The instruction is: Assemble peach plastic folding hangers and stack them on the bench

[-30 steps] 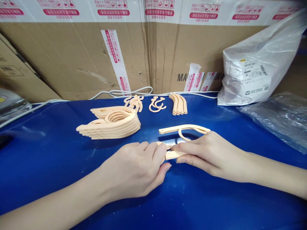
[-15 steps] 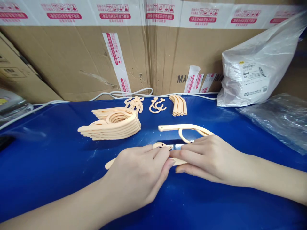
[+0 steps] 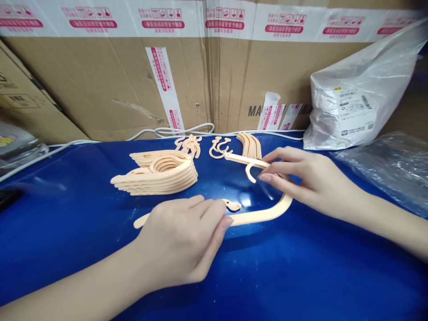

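A peach plastic hanger lies unfolded on the blue table. My left hand is closed over its near arm, fingers pressed down by the small hook piece. My right hand pinches the hanger's far arm near its curved part and holds it raised over the table. A stack of finished peach hangers sits to the left of the hands.
Loose hooks, more hook pieces and a bundle of curved arms lie at the back. Cardboard boxes wall the far edge, with white cables along it. Plastic bags lie at the right.
My right hand has left the joint by my left hand and swung the hanger's far arm up and back, opening the hanger out. My left hand stayed on the near arm.
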### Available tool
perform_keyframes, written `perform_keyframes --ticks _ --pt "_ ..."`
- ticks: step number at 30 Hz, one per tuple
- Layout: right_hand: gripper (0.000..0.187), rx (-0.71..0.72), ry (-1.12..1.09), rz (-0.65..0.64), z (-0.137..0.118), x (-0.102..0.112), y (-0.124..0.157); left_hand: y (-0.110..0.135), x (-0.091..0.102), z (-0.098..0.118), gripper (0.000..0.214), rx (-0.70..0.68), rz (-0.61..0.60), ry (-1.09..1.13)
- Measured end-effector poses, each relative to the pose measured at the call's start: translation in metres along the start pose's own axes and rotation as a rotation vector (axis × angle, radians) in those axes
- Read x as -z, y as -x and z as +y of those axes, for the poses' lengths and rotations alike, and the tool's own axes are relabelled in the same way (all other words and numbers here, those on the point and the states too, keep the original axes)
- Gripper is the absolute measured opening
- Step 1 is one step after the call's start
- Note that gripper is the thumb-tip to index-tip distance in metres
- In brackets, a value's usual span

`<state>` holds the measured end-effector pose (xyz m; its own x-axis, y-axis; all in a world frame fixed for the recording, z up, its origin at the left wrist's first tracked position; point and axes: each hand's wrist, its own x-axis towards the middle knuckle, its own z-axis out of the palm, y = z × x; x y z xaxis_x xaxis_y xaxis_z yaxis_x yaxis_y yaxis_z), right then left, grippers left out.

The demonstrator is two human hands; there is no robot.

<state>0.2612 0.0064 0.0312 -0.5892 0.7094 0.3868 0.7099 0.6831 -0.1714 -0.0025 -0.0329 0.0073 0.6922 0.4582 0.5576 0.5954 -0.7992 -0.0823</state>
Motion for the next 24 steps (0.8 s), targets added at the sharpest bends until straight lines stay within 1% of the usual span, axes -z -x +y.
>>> perform_keyframes --ticks 2,4,6,9,12,14,17,20,24 --pt "0.03 -0.012 -0.091 -0.092 0.002 -0.003 -0.001 0.002 -0.002 0.0 0.022 -0.083 0.031 -0.062" --pt "0.029 0.004 -0.159 -0.14 0.002 -0.005 -0.001 0.003 -0.004 0.002 0.024 -0.152 0.037 -0.075" --pt "0.027 0.015 -0.151 -0.153 0.0 -0.006 -0.001 0.004 -0.004 0.003 0.024 -0.228 -0.006 -0.027" --pt "0.027 0.019 -0.061 -0.162 -0.003 -0.006 0.001 0.002 -0.002 0.003 0.017 -0.348 -0.098 0.077" --pt "0.028 0.036 -0.003 -0.162 -0.003 -0.007 0.002 0.0 0.002 0.001 0.015 -0.402 -0.163 0.104" --pt "0.029 0.041 0.023 -0.138 -0.001 -0.008 0.003 0.0 0.002 -0.001 0.019 -0.404 -0.143 0.049" --pt "0.029 0.017 0.033 -0.096 0.005 -0.011 0.003 0.001 -0.001 -0.003 0.025 -0.362 -0.014 -0.097" --pt "0.027 -0.019 0.029 -0.063 0.01 -0.012 0.003 0.0 -0.003 -0.001 0.021 -0.322 0.075 -0.221" --pt "0.024 -0.044 0.015 -0.019 0.013 -0.013 0.002 -0.005 0.001 0.001 0.023 -0.198 0.05 -0.305"
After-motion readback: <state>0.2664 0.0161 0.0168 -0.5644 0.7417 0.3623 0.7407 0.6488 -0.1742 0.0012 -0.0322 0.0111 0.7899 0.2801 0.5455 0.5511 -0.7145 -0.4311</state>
